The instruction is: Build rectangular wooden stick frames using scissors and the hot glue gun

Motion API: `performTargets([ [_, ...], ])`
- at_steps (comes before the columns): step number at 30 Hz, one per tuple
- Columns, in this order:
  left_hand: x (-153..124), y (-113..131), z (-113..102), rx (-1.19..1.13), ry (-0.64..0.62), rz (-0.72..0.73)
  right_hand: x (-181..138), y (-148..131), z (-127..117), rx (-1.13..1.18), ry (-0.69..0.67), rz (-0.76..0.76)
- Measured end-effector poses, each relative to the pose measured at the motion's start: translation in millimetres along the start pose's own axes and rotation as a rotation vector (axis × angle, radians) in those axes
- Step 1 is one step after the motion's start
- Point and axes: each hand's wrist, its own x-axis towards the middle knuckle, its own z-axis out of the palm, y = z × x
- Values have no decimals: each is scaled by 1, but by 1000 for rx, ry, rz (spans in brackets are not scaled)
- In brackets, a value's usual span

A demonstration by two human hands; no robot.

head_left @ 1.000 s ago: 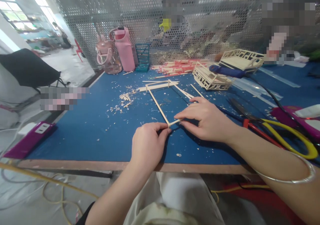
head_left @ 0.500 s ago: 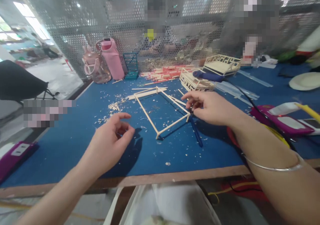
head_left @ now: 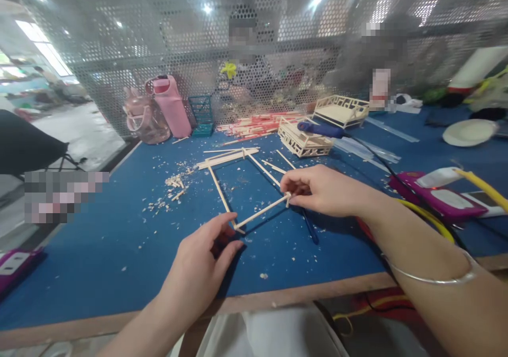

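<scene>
A rectangular frame of thin wooden sticks (head_left: 222, 193) lies on the blue table (head_left: 119, 240). My left hand (head_left: 200, 269) has its thumb and fingers curled at the frame's near left corner, touching it. My right hand (head_left: 321, 190) pinches the frame's near right corner, where the front stick (head_left: 262, 211) ends. A silver bangle (head_left: 432, 277) sits on my right forearm. A dark blue pen-like tool (head_left: 309, 227) lies on the table just under my right hand.
Wood chips (head_left: 174, 180) are scattered left of the frame. Behind stand pink bottles (head_left: 169, 108), a teal basket (head_left: 201, 115), red-tipped sticks (head_left: 257, 124) and two finished stick trays (head_left: 304, 137). Yellow-handled pliers (head_left: 426, 217) and purple cases (head_left: 444, 198) lie at right. People sit behind the mesh screen.
My left hand let go of the frame corner, swung left, then came back to the near left corner. My right hand shifted to the near right corner. The camera tilted down.
</scene>
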Motion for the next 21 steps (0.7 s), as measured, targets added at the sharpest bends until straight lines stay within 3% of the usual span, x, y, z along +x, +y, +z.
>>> performTargets([
  [5, -3, 5, 2, -93, 63, -86, -1, 0, 1, -36, 38, 1],
  [9, -5, 8, 3, -332, 108, -250, -1, 3, 0, -43, 56, 5],
  [13, 4, 10, 1, -474, 42, -361, -1, 5, -1, -25, 69, 9],
  [21, 21, 15, 5, -502, -34, -401, -1, 5, -2, -89, 102, -3],
])
